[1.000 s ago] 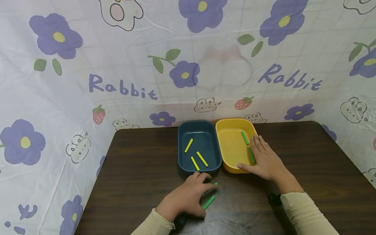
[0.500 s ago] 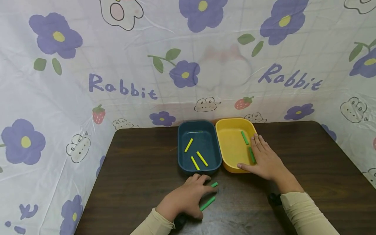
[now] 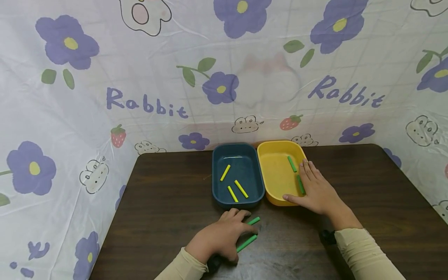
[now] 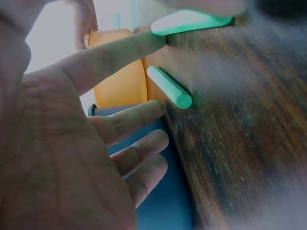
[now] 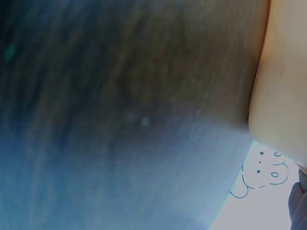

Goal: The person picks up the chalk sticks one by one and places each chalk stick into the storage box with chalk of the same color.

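Note:
My left hand (image 3: 220,235) is held low over the table with its fingers spread. Between its thumb and index finger lies a green chalk stick (image 3: 247,243); in the left wrist view the index fingertip is at that chalk's end (image 4: 187,22), and whether they touch is unclear. A second green chalk (image 3: 253,221), partly behind the index finger in the head view, lies just beyond. My right hand (image 3: 318,194) rests on the right rim of a yellow tub (image 3: 276,177), fingers straight. Inside this tub are two green chalks (image 3: 292,164), one partly beside the fingers.
A dark blue tub (image 3: 238,151) stands against the yellow tub's left side and holds three yellow chalks (image 3: 241,189). Both tubs sit near the back edge of the dark wooden table (image 3: 168,202). A patterned cloth (image 3: 150,58) hangs behind.
My left thumb and index finger have drawn back slightly to the left, uncovering more of both green chalks on the table. My right hand has stayed on the yellow tub.

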`<action>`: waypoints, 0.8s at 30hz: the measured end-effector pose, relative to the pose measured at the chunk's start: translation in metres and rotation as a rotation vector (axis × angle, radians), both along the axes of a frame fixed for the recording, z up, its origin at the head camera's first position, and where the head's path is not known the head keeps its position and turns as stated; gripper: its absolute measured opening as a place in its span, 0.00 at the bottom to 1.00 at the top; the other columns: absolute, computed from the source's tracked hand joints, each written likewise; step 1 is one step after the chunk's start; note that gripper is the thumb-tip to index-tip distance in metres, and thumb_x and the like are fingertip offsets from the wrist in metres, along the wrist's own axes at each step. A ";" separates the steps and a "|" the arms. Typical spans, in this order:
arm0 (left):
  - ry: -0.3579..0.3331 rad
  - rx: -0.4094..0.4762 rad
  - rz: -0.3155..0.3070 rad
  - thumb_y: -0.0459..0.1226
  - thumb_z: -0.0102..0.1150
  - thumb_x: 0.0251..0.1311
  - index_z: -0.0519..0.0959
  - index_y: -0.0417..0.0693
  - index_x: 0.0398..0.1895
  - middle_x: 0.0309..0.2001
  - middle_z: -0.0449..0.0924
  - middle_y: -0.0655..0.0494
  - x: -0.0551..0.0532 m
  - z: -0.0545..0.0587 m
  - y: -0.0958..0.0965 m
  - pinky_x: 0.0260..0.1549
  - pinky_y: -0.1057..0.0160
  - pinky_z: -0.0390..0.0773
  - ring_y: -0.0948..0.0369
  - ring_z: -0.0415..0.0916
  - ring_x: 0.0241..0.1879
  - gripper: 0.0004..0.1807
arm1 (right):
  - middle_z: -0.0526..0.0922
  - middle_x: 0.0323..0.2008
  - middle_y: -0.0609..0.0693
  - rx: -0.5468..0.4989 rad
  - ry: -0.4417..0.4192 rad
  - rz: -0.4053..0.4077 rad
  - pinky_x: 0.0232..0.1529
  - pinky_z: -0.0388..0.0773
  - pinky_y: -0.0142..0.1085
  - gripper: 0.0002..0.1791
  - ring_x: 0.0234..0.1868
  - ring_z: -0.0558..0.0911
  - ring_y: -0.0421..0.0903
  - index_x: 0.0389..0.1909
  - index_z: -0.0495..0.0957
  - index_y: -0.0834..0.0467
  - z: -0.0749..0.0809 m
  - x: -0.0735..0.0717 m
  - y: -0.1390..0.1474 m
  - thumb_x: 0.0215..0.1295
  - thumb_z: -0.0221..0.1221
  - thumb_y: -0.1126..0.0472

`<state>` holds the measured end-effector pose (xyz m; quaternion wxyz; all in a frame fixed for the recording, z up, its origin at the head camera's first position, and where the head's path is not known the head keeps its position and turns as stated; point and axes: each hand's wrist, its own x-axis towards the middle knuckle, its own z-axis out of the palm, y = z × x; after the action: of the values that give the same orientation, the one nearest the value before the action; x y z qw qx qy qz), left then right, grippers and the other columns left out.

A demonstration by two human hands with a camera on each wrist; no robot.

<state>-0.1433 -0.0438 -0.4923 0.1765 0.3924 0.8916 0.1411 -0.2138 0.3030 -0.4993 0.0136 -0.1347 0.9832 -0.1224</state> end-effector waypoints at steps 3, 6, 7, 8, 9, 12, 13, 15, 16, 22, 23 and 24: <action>0.005 -0.003 -0.001 0.40 0.85 0.39 0.79 0.75 0.69 0.79 0.63 0.53 0.000 0.000 0.000 0.68 0.50 0.70 0.54 0.62 0.71 0.47 | 0.38 0.86 0.67 -0.001 -0.002 0.001 0.82 0.47 0.64 0.69 0.86 0.41 0.67 0.85 0.38 0.69 0.000 0.000 0.000 0.65 0.54 0.21; 0.005 -0.006 -0.001 0.40 0.85 0.39 0.79 0.75 0.69 0.79 0.63 0.54 0.001 0.000 -0.001 0.68 0.50 0.70 0.54 0.61 0.71 0.47 | 0.38 0.86 0.67 -0.002 -0.003 0.001 0.82 0.48 0.64 0.69 0.86 0.42 0.67 0.85 0.38 0.69 0.001 0.001 -0.001 0.65 0.54 0.21; 0.003 -0.006 -0.002 0.41 0.86 0.40 0.79 0.75 0.69 0.79 0.63 0.54 0.001 0.000 -0.001 0.68 0.50 0.70 0.54 0.61 0.71 0.47 | 0.38 0.86 0.67 -0.001 -0.003 0.000 0.82 0.48 0.64 0.69 0.86 0.42 0.67 0.85 0.38 0.69 0.001 0.001 -0.001 0.65 0.54 0.21; -0.001 -0.006 -0.002 0.41 0.86 0.40 0.79 0.75 0.69 0.79 0.63 0.54 0.001 0.000 -0.001 0.68 0.49 0.69 0.54 0.61 0.72 0.46 | 0.38 0.86 0.67 -0.001 -0.004 -0.001 0.82 0.48 0.64 0.69 0.86 0.42 0.67 0.85 0.38 0.69 0.001 0.002 -0.001 0.65 0.53 0.21; -0.003 -0.006 -0.002 0.41 0.86 0.40 0.79 0.75 0.69 0.79 0.63 0.54 0.001 0.000 -0.001 0.69 0.49 0.69 0.54 0.61 0.72 0.46 | 0.38 0.86 0.67 -0.001 -0.005 -0.002 0.82 0.48 0.64 0.69 0.86 0.41 0.67 0.85 0.38 0.69 0.001 0.002 -0.001 0.65 0.53 0.21; -0.012 -0.001 -0.004 0.42 0.86 0.41 0.80 0.74 0.68 0.79 0.63 0.54 0.001 0.000 -0.001 0.69 0.48 0.69 0.54 0.61 0.73 0.45 | 0.37 0.86 0.67 -0.002 -0.009 -0.004 0.82 0.47 0.64 0.69 0.86 0.41 0.67 0.85 0.37 0.68 0.001 0.003 -0.002 0.66 0.53 0.21; -0.015 0.001 -0.004 0.42 0.86 0.41 0.80 0.74 0.68 0.79 0.63 0.54 0.001 0.001 -0.002 0.69 0.48 0.69 0.54 0.61 0.73 0.45 | 0.37 0.86 0.67 -0.003 -0.010 -0.005 0.82 0.47 0.64 0.69 0.86 0.41 0.67 0.85 0.37 0.68 0.001 0.003 -0.002 0.66 0.53 0.21; -0.019 0.000 -0.003 0.42 0.86 0.41 0.80 0.74 0.68 0.79 0.64 0.54 0.002 0.001 -0.002 0.69 0.48 0.69 0.54 0.61 0.73 0.44 | 0.37 0.86 0.67 -0.005 -0.011 -0.005 0.82 0.47 0.64 0.69 0.86 0.41 0.67 0.85 0.37 0.68 0.001 0.004 -0.002 0.65 0.54 0.21; -0.020 -0.002 -0.004 0.41 0.86 0.41 0.80 0.74 0.67 0.79 0.64 0.54 0.002 0.001 -0.002 0.69 0.48 0.69 0.53 0.61 0.73 0.44 | 0.37 0.86 0.67 -0.005 -0.011 -0.006 0.82 0.47 0.64 0.69 0.86 0.41 0.67 0.85 0.37 0.68 0.001 0.004 -0.002 0.65 0.54 0.21; -0.017 0.000 -0.010 0.36 0.82 0.42 0.80 0.76 0.68 0.78 0.64 0.55 0.005 0.002 -0.004 0.68 0.49 0.70 0.54 0.62 0.72 0.45 | 0.37 0.86 0.67 -0.005 -0.012 -0.010 0.82 0.48 0.64 0.69 0.86 0.41 0.68 0.85 0.38 0.69 0.001 0.007 -0.004 0.65 0.54 0.21; -0.017 0.005 -0.011 0.35 0.82 0.42 0.80 0.76 0.68 0.78 0.64 0.56 0.005 0.002 -0.004 0.67 0.50 0.70 0.54 0.62 0.71 0.45 | 0.37 0.86 0.67 -0.005 -0.011 -0.010 0.82 0.48 0.65 0.69 0.86 0.41 0.68 0.85 0.39 0.69 0.001 0.007 -0.004 0.65 0.54 0.21; -0.016 0.011 -0.013 0.34 0.81 0.42 0.80 0.77 0.68 0.78 0.65 0.56 0.005 0.002 -0.005 0.66 0.50 0.71 0.54 0.62 0.71 0.45 | 0.37 0.86 0.67 -0.005 -0.013 -0.012 0.82 0.48 0.65 0.69 0.86 0.41 0.68 0.85 0.38 0.69 0.001 0.008 -0.004 0.65 0.54 0.21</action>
<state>-0.1382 -0.0486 -0.4902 0.1824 0.3979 0.8869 0.1477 -0.2059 0.2991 -0.4987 0.0192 -0.1282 0.9835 -0.1260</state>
